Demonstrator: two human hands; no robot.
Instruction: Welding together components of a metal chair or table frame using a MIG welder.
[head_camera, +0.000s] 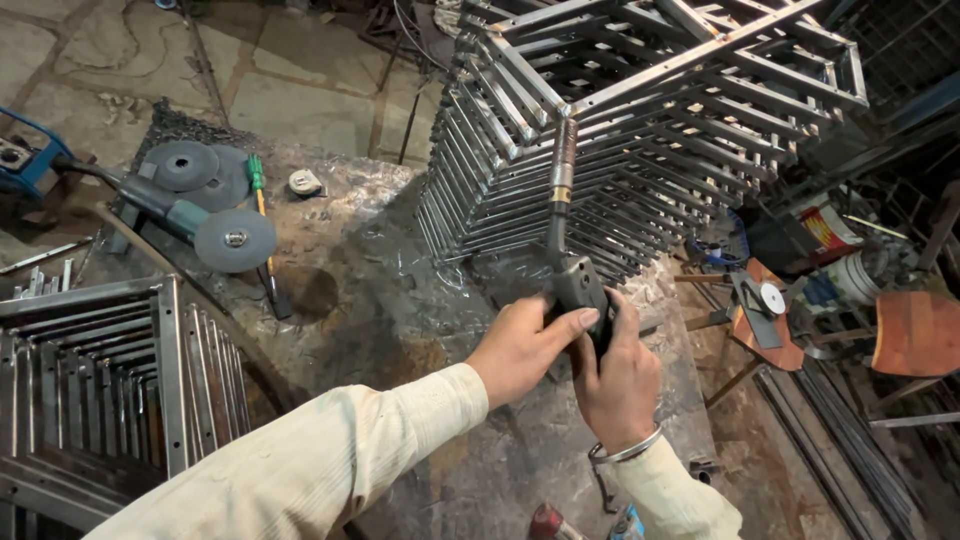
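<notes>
Gripping the welding torch (570, 240) in both closed hands, left hand (525, 345) and right hand (615, 385), we aim at twelve o'clock, its tip seemingly touching the stacked steel frames (640, 120).

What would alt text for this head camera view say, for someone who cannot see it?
Both hands, left hand and right hand, grip a welding torch whose tip touches the corner of a stack of metal frames on a worn steel table. Two angle grinders lie to the left.

The stack of metal frames (640, 120) blocks the far side. Bare bench top (390, 300) lies open left of it, up to the grinder (190, 205)
</notes>
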